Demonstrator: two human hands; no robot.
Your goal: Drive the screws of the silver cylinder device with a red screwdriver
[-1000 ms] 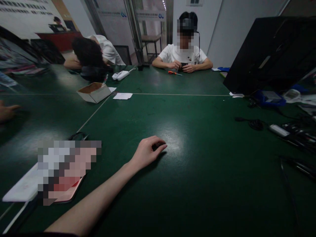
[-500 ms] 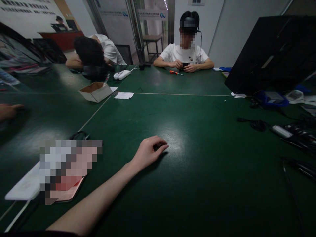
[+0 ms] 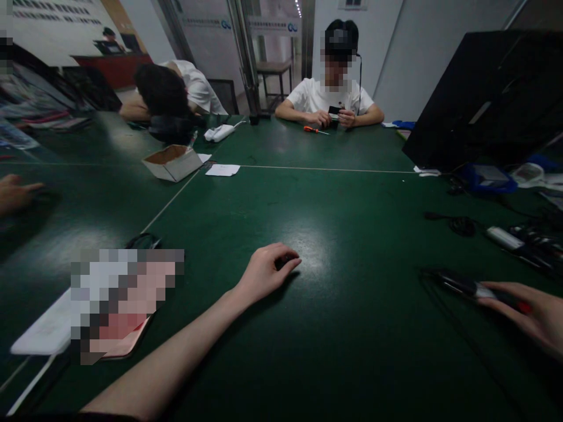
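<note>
My left hand [image 3: 270, 269] rests on the green table [image 3: 343, 223] near the middle, fingers curled around something dark that I cannot make out. At the right edge, my right hand [image 3: 528, 310] grips a dark, slender tool [image 3: 460, 285] with a silvery band and a bit of red showing by the fingers. A black cord trails from the tool's far end towards the lower right. To the left of my left forearm lie a white device [image 3: 41, 328] and a pink phone-like object [image 3: 132, 337], both partly blurred out.
An open cardboard box [image 3: 176, 167] and a white paper [image 3: 223, 170] lie further back. Cables [image 3: 461, 225] and a blue device [image 3: 488, 177] are at the right, beside a large black monitor [image 3: 479, 99]. Across sits a person with an orange screwdriver [image 3: 313, 129]; another person's hand [image 3: 15, 193] is far left.
My right hand has come into view at the right, and the dark tool has moved left in it. My left hand stays in place. The person across has raised a small dark item.
</note>
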